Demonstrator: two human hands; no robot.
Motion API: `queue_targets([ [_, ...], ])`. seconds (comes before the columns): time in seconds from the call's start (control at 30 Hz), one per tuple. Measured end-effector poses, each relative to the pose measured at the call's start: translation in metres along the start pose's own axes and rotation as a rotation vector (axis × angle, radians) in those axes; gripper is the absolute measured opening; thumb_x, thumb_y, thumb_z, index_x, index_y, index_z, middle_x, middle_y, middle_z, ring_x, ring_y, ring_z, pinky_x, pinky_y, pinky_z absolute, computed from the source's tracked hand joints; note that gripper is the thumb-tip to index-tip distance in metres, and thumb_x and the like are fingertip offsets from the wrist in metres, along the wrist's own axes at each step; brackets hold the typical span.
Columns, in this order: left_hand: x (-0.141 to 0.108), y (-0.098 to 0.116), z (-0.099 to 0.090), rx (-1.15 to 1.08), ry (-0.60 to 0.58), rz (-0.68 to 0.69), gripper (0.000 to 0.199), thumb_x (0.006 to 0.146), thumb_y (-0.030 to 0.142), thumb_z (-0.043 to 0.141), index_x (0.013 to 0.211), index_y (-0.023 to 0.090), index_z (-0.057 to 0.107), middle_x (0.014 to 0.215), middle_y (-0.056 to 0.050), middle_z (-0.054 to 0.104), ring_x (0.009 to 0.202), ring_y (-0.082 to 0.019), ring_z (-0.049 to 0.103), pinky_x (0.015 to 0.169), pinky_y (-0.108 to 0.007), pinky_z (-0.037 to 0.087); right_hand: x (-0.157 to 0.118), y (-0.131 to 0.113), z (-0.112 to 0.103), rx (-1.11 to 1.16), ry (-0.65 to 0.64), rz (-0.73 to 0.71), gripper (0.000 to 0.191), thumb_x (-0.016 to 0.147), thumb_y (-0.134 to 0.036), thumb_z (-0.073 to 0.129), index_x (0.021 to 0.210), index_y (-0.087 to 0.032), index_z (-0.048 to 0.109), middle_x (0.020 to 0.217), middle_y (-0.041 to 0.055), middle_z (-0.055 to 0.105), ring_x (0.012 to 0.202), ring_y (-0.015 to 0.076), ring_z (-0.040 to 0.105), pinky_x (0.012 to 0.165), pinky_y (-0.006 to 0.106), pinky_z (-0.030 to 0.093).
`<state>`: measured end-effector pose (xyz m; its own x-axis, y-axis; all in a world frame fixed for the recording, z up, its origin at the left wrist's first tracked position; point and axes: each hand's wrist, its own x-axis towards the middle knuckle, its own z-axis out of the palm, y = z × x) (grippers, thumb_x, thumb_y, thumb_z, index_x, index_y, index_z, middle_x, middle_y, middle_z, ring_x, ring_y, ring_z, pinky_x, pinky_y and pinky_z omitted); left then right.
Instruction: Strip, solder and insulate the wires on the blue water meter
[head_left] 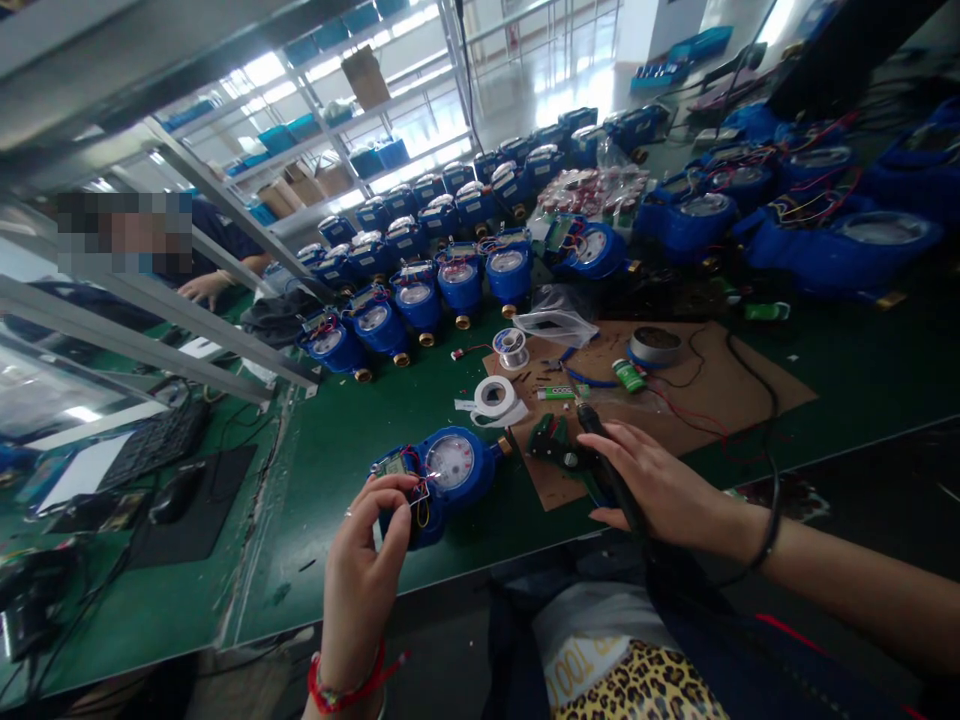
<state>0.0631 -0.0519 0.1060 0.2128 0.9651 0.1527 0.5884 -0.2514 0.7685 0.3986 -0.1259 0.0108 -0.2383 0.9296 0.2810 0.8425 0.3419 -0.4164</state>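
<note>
My left hand: my left hand (pixel 367 560) is half closed, fingertips pinching at the wires on the near-left end of the round blue water meter with a white dial (pixel 442 478); a red cord bracelet sits on that wrist.
My right hand: my right hand (pixel 660 490) is wrapped around the black pen-shaped soldering iron (pixel 607 460), tip pointing far and left, its black cable running over my wrist.
Meter in hand: one, lying on the green table mat (pixel 337 440) near the table's front edge, just left of the brown cardboard sheet (pixel 712 385).
Other meters: rows of the same blue meters (pixel 420 290) stand farther back, too many and too blurred to count surely.
Tape and solder: one white tape roll (pixel 495 397), one small solder spool (pixel 512 347), one flat round tin (pixel 655 345), all far of my hands.
Arm pose: left forearm rises from the near edge, wrist bent inward; right forearm comes in from the right, lying low across the table edge.
Other person: a co-worker's hand (pixel 204 287) rests far left behind the metal frame.
</note>
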Motion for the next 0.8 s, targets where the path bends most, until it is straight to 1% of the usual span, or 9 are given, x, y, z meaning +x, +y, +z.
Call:
queue_targets([
  [0.1,0.0,0.001,0.0,-0.003,0.001,-0.006,0.012,0.088,0.029,0.053,0.082,0.019,0.057,0.11,-0.007,0.064,0.106,-0.022,0.058,0.093,-0.036,0.044,0.0,-0.009,0.004,-0.035,-0.009,0.042,0.076,0.078,-0.036,0.067,0.144,-0.017,0.033,0.136,0.0193,0.046,0.126,0.0362,0.047,0.104,0.054,0.043],
  [0.2,0.0,0.002,0.0,-0.003,0.002,-0.004,0.013,0.089,0.029,0.053,0.082,0.02,0.057,0.11,-0.007,0.064,0.107,-0.022,0.058,0.095,-0.036,0.043,0.003,-0.014,0.007,-0.063,-0.013,0.088,0.069,0.082,-0.025,0.058,0.145,-0.017,0.032,0.138,0.0199,0.043,0.124,0.0358,0.049,0.1,0.052,0.047],
  [0.27,0.0,0.002,0.001,-0.001,0.002,-0.001,0.013,0.089,0.029,0.053,0.082,0.02,0.057,0.11,-0.007,0.064,0.107,-0.022,0.058,0.095,-0.036,0.043,0.004,-0.013,0.01,-0.054,-0.01,0.109,0.07,0.082,-0.016,0.053,0.147,-0.019,0.029,0.139,0.0189,0.042,0.122,0.0349,0.051,0.096,0.051,0.05],
  [0.33,0.0,0.001,0.001,-0.004,0.001,0.0,0.012,0.089,0.029,0.054,0.082,0.02,0.057,0.11,-0.007,0.064,0.107,-0.022,0.058,0.094,-0.035,0.044,0.005,-0.012,0.013,-0.041,-0.004,0.112,0.075,0.08,-0.011,0.052,0.149,-0.021,0.026,0.14,0.0178,0.041,0.122,0.0346,0.051,0.095,0.051,0.05],
  [0.43,0.0,-0.001,0.001,-0.011,0.0,0.002,0.012,0.089,0.029,0.053,0.082,0.019,0.057,0.111,-0.007,0.064,0.106,-0.022,0.058,0.091,-0.034,0.045,0.004,-0.01,0.013,-0.031,0.001,0.106,0.08,0.078,-0.008,0.051,0.15,-0.024,0.022,0.142,0.0164,0.038,0.125,0.0346,0.049,0.097,0.052,0.049],
  [0.5,-0.001,-0.001,0.001,-0.014,0.0,0.002,0.012,0.089,0.028,0.053,0.082,0.019,0.057,0.11,-0.007,0.064,0.106,-0.022,0.059,0.091,-0.033,0.045,0.003,-0.01,0.008,-0.023,0.014,0.117,0.078,0.08,-0.009,0.05,0.15,-0.024,0.021,0.141,0.016,0.038,0.127,0.0337,0.047,0.1,0.051,0.048],
  [0.57,-0.001,-0.001,0.001,-0.017,0.0,0.003,0.011,0.088,0.027,0.053,0.082,0.019,0.057,0.11,-0.007,0.065,0.106,-0.022,0.058,0.091,-0.033,0.044,0.002,-0.008,-0.001,-0.023,0.056,0.15,0.075,0.082,-0.01,0.05,0.15,-0.023,0.021,0.139,0.0162,0.038,0.129,0.0332,0.045,0.104,0.051,0.046],
  [0.67,0.0,0.001,0.001,-0.021,0.004,0.003,0.01,0.088,0.027,0.054,0.082,0.019,0.058,0.11,-0.007,0.065,0.106,-0.022,0.058,0.093,-0.034,0.044,0.001,0.004,-0.013,-0.063,0.149,0.224,0.076,0.082,-0.015,0.054,0.15,-0.021,0.02,0.139,0.0165,0.036,0.132,0.0348,0.042,0.107,0.051,0.043],
  [0.8,0.0,0.003,0.002,-0.042,0.02,0.004,0.011,0.087,0.027,0.056,0.081,0.019,0.059,0.109,-0.007,0.066,0.106,-0.022,0.059,0.094,-0.034,0.045,-0.004,0.034,-0.014,-0.149,0.251,0.324,0.08,0.08,-0.021,0.06,0.15,-0.021,0.019,0.139,0.0166,0.035,0.125,0.0366,0.047,0.101,0.053,0.047],
])
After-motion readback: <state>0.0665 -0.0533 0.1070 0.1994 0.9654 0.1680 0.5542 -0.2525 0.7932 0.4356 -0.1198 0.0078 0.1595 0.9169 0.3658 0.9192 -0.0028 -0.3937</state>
